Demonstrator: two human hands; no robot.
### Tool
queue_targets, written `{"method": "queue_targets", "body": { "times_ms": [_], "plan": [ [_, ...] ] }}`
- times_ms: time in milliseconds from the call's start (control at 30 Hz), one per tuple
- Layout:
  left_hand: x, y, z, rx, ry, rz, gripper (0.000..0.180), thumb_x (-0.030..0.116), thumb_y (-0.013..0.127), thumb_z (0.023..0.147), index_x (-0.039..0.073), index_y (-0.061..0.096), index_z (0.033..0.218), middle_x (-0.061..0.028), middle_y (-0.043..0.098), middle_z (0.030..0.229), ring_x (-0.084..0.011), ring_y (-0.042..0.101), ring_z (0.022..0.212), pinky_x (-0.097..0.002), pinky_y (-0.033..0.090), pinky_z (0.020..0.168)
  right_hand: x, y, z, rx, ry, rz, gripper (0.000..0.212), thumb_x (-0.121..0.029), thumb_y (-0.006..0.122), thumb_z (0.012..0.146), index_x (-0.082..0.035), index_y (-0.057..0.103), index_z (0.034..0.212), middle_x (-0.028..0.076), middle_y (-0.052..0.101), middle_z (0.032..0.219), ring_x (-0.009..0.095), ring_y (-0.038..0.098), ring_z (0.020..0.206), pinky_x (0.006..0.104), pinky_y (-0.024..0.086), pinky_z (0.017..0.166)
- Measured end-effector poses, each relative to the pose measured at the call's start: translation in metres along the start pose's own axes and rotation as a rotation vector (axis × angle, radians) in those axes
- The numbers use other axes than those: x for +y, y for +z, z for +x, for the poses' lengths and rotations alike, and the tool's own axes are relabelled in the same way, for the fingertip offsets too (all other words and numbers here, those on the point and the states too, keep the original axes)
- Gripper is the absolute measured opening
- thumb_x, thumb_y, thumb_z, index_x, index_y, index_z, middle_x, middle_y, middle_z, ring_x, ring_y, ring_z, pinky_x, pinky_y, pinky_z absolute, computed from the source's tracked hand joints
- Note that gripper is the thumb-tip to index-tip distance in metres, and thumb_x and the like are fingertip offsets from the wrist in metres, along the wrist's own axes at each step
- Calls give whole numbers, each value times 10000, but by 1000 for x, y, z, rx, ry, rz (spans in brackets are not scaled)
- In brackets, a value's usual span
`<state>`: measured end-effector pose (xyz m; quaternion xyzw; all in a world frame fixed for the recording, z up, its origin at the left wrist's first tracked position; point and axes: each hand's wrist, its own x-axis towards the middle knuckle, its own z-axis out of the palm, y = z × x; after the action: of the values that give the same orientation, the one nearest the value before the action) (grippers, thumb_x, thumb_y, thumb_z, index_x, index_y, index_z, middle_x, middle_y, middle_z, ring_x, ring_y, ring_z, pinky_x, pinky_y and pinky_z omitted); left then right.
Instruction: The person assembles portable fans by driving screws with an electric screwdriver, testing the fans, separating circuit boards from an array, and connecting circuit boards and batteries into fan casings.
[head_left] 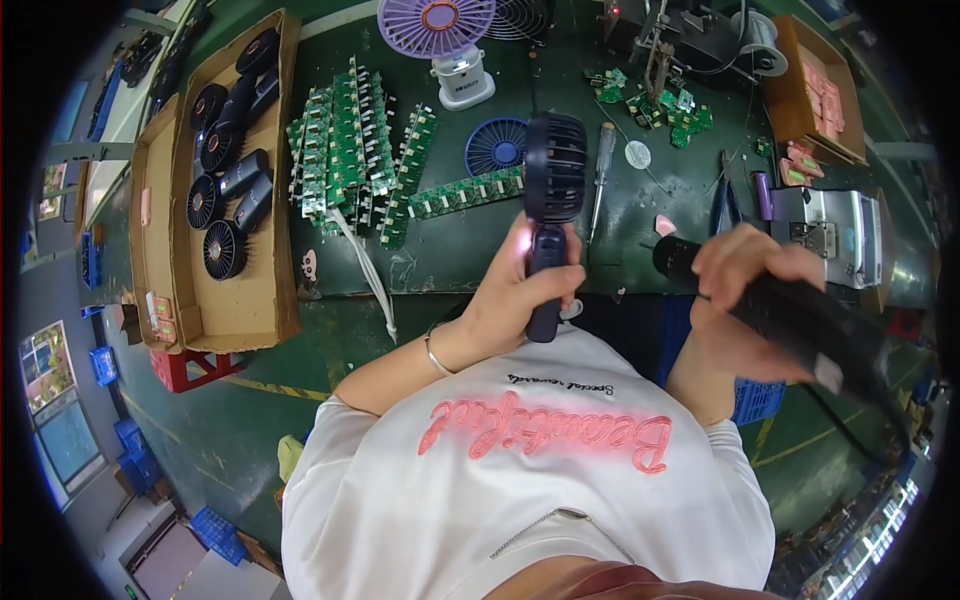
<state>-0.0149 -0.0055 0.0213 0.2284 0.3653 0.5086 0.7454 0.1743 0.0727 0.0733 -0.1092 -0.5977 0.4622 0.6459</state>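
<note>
My left hand (515,290) is wrapped round the handle of a dark blue handheld fan (556,170), held upright in front of my chest with its round cage at the top. A pinkish glow shows beside the handle. To the right, my right hand (735,270) grips a black corded hand tool (815,325), blurred by motion; its narrower dark end points left toward the fan, and a cord trails from its other end. The tool and the fan are apart. Past the fan, a loose blue round fan grille (496,147) lies on the green bench.
Left stands a cardboard box (265,290) of dark handheld fans. Green circuit-board strips (345,140), a purple-and-white fan (460,75), a screwdriver (603,165), pliers (724,195) and a silver metal device (830,235) occupy the bench. A solder spool (760,42) and a box of pink parts (800,125) stand far right.
</note>
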Motion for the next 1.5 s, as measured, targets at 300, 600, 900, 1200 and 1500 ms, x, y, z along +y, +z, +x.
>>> {"method": "queue_targets", "body": {
  "times_ms": [300, 600, 900, 1200, 1500],
  "plan": [
    [-7, 2, 6, -162, -118, -101, 546, 114, 454, 733, -79, 488, 1243, -163, 626, 1105, -196, 601, 1021, -302, 451, 935, -25, 31, -3, -184, -11, 251, 215, -118, 561, 924, -82, 426, 1089, 130, 609, 743, 258, 589, 597, 387, 521, 547],
    [-10, 1, 3, -156, -90, 15, 546, 63, 395, 729, -80, 469, 1250, -187, 611, 1160, -225, 580, 1070, -320, 419, 985, -25, 33, -8, -208, 6, 176, 220, -110, 566, 917, -77, 420, 1079, 138, 617, 757, 272, 604, 630, 403, 531, 574],
    [-13, -1, 2, -166, -26, 101, 505, 52, 402, 745, -66, 467, 1232, -189, 606, 1178, -238, 569, 1101, -332, 408, 1000, -17, 51, -13, -62, -109, 131, 465, -538, 429, 941, -93, 470, 1072, 62, 564, 660, 189, 529, 557, 308, 461, 488],
    [-17, -2, -2, -91, -24, 183, 374, 67, 389, 880, -38, 498, 1222, -133, 621, 1132, -173, 593, 1039, -305, 458, 929, -16, 45, -15, -69, -43, 186, 416, -518, 435, 941, -111, 474, 1012, 56, 556, 651, 197, 535, 577, 316, 462, 516],
    [-5, 3, 0, -54, -147, -3, 317, 83, 471, 887, -17, 526, 1183, -107, 619, 1076, -148, 601, 971, -285, 484, 865, -20, 42, -14, -60, -81, 99, 446, -520, 424, 951, -88, 475, 1052, 58, 553, 673, 189, 528, 604, 307, 435, 526]
  ]
}}
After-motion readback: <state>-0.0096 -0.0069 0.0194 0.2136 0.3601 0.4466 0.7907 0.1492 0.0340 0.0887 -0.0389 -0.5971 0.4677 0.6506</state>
